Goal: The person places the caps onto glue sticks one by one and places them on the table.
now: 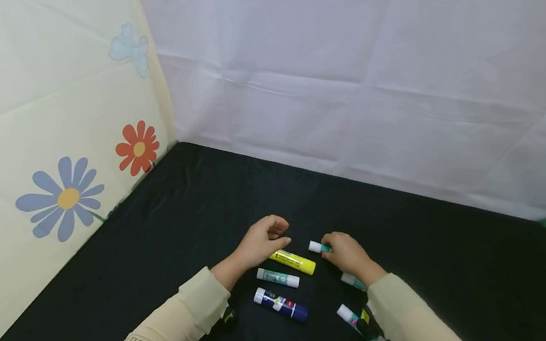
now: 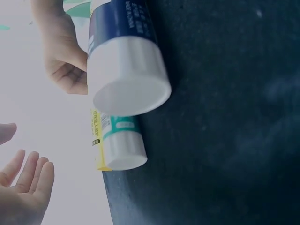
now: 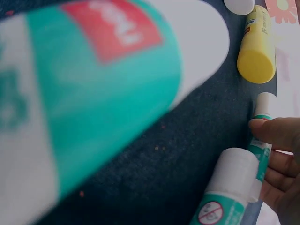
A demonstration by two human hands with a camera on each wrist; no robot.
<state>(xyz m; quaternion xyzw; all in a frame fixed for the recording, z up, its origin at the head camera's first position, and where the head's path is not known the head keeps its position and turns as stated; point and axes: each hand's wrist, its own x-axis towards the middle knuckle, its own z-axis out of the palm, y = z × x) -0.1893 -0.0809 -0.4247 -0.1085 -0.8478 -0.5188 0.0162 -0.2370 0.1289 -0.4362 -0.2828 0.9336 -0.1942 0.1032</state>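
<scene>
My right hand pinches a small white and green glue stick at the far end of the right-hand group; in the right wrist view the thumb lies on its label. My left hand hovers with loosely bent fingers by a yellow glue stick, holding nothing, and partly covers that stick's left end. Nearer me on the left lie another white and green glue stick and a thicker dark blue one with a white end.
Below my right forearm lie two more white and green glue sticks, one partly hidden by the wrist, the nearer one partly behind the wrist camera. All rest on a black cloth-covered table. A white curtain hangs behind it.
</scene>
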